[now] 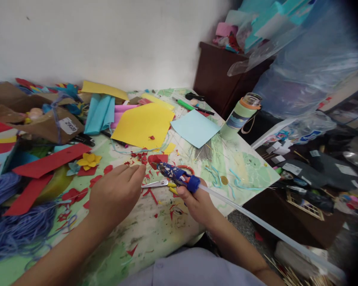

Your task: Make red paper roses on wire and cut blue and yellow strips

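My right hand [197,202] is wrapped round a blue glue gun [179,176] with a long clear glue stick [256,220] sticking out of its back. Its nozzle points left at a small red paper piece [156,159]. My left hand [116,194] is closed in a pinch right beside that nozzle; what its fingertips hold is too small to make out. Scissors [156,184] lie on the table between my hands. Red paper scraps [141,157] lie around them.
The craft table [244,163] carries a yellow sheet [144,125], a light blue sheet [195,128], red strips [50,161], a yellow paper flower [88,160], blue yarn [6,206] and brown cardboard [44,123]. A bottle [241,115] stands at the right edge. Clutter fills the floor at right.
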Available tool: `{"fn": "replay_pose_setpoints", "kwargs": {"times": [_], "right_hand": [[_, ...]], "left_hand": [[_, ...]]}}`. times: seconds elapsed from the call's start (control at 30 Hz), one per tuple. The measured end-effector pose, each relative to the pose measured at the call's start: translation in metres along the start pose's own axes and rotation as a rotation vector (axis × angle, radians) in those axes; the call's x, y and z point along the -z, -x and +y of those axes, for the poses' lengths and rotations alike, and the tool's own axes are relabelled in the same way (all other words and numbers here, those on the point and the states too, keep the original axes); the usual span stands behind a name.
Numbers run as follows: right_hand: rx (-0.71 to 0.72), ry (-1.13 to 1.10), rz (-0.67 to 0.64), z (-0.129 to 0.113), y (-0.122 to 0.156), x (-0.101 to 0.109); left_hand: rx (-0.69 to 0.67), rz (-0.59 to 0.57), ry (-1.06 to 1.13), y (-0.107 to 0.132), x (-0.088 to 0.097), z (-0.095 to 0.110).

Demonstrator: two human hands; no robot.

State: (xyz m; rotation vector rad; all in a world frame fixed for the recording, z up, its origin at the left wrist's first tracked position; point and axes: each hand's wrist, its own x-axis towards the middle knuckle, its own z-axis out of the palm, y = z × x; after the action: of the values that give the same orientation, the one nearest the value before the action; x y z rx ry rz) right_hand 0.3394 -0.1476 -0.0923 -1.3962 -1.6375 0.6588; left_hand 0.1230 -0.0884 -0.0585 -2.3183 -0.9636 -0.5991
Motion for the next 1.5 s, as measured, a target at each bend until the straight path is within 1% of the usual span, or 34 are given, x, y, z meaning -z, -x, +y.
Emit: {"fn": "replay_pose_setpoints", "kwargs": {"times": [0.37,0.57,0.73,0.83,0.97,1.03,1.07,1.1,1.17,1.2,1.27,1.33,1.4,1.43,1.5], "right_hand": [[-0.009,0.018,0.035,-0.007,0.002,-0.001],[-0.011,0.070,0.029,-0.008,0.003,-0.004],[0.036,0.053,0.055,-0.008,0.004,-0.006],[0.021,0.057,0.057,-0.006,0.006,-0.009],[0.004,0.065,0.047,-0.005,0.007,-0.013],[0.013,0.065,0.028,-0.006,0.005,-0.012],[0.019,0.070,0.020,-0.006,0.004,-0.011],[0.025,0.077,0.019,-0.006,0.002,-0.008],[0.008,0.129,0.042,0.000,-0.004,0.002],[-0.018,0.182,0.071,0.004,-0.008,0.009],[-0.126,0.381,0.146,0.018,-0.017,0.025],[-0.190,0.603,0.157,0.035,-0.028,0.041],[-0.206,0.767,0.126,0.055,-0.038,0.055],[-0.210,0.832,0.098,0.064,-0.042,0.060],[-0.230,0.922,0.032,0.080,-0.050,0.068]], "left_hand": [[-0.016,-0.004,-0.043,-0.004,0.004,0.001],[0.026,-0.032,-0.042,-0.004,0.006,0.001],[0.074,-0.045,-0.038,-0.003,0.006,0.001],[0.094,-0.052,-0.016,-0.002,0.006,0.002],[0.151,-0.090,0.055,0.000,0.006,0.002],[0.228,-0.106,0.138,0.000,0.007,-0.001],[0.294,-0.111,0.195,-0.001,0.007,-0.004],[0.381,-0.114,0.267,-0.002,0.008,-0.008],[0.614,-0.106,0.473,-0.005,0.008,-0.019],[0.748,-0.092,0.618,-0.008,0.007,-0.026],[0.998,-0.036,0.982,-0.012,0.006,-0.041],[1.173,0.037,1.346,-0.016,0.005,-0.056],[1.269,0.104,1.594,-0.019,0.007,-0.066],[1.299,0.126,1.666,-0.020,0.009,-0.070],[1.333,0.149,1.736,-0.020,0.015,-0.075]]}}
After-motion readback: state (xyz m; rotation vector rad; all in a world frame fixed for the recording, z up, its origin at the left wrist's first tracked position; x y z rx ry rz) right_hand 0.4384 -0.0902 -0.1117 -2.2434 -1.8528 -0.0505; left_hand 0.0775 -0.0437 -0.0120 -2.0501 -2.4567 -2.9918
